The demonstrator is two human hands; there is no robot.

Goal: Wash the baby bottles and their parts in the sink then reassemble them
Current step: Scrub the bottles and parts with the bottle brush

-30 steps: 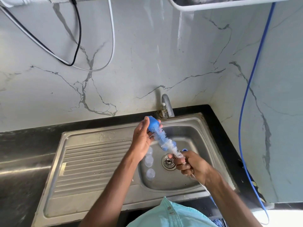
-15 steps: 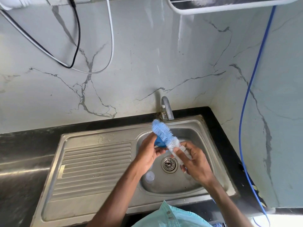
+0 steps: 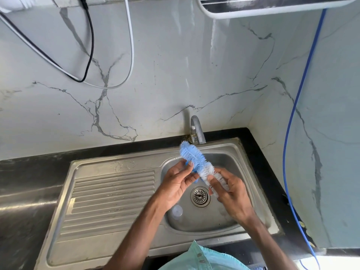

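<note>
Now your bottle brush (image 3: 192, 155) hangs over the sink (image 3: 224, 146) basin, long axis slanted — blue bristle tip up-left toward the tap (image 3: 197, 129), white end down-right. Your right hand (image 3: 233, 195) has its grip clamped round that white end; your left hand (image 3: 175, 184) pinches one blue part (image 3: 196, 179) beside the bristles. One clear part (image 3: 176, 211) lies in the basin.

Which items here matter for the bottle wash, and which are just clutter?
Job: bottle brush, gripped by right hand; blue part, pinched by left hand; clear part in sink; tap.
Lying about: black cable; white cable; blue hose.
</note>
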